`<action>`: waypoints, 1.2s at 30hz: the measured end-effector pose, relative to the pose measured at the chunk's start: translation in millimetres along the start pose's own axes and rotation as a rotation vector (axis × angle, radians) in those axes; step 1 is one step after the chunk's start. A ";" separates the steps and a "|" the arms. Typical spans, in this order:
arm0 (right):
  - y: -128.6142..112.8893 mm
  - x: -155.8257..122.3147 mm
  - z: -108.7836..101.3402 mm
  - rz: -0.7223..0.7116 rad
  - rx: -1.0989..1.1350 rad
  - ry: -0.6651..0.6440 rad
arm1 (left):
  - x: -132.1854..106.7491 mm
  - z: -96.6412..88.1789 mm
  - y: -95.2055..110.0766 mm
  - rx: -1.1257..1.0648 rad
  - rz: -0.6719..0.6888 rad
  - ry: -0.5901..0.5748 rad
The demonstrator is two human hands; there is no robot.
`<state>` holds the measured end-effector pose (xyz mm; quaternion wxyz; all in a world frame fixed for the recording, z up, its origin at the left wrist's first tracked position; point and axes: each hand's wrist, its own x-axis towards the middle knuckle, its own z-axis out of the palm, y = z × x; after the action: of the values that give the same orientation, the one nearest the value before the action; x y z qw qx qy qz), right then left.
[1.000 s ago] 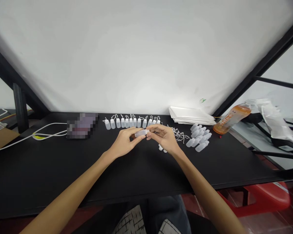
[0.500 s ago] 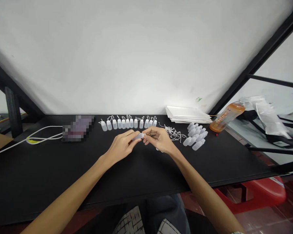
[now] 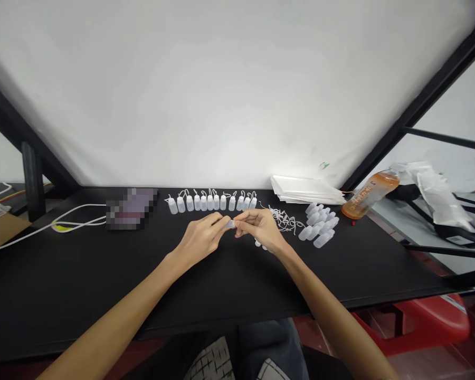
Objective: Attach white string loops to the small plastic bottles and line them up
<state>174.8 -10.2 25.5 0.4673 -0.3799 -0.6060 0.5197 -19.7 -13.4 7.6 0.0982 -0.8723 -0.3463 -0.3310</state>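
My left hand [image 3: 201, 236] pinches a small translucent plastic bottle [image 3: 230, 224] above the black table [image 3: 83, 274]. My right hand [image 3: 261, 226] meets it from the right, fingers closed on the bottle's tip end. Behind the hands a row of several small capped white bottles [image 3: 211, 201] stands upright. To the right lie a tangle of white tethered caps [image 3: 284, 218] and a pile of several uncapped bottles [image 3: 319, 224] on their sides. A couple of small white pieces [image 3: 260, 244] rest just under my right wrist.
A blurred-out flat object [image 3: 130, 208] and white cables [image 3: 69, 221] lie at the left. A stack of white sheets [image 3: 306, 189] sits by the wall, an orange drink bottle [image 3: 370, 193] beside it. A red stool [image 3: 435, 319] stands below the table's right end.
The hands have closed in on the bottle, so less of it shows between the fingers. The view shifted slightly; nothing on the table moved.
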 end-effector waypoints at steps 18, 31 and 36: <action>-10.1 2.3 -7.9 -0.010 0.060 -0.009 | 7.1 -2.2 3.8 -0.651 -0.501 -0.145; -5.7 3.0 -5.6 -0.076 0.053 0.096 | 17.6 -7.6 8.5 -1.589 -0.904 -0.062; -4.3 1.3 -1.3 -0.081 -0.017 0.050 | 19.2 -7.0 9.3 -1.589 -0.900 0.061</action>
<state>175.7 -9.4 30.0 0.4995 -0.3722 -0.6134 0.4855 -6.7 -12.8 25.9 -0.6603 -0.4568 -0.3213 -0.5022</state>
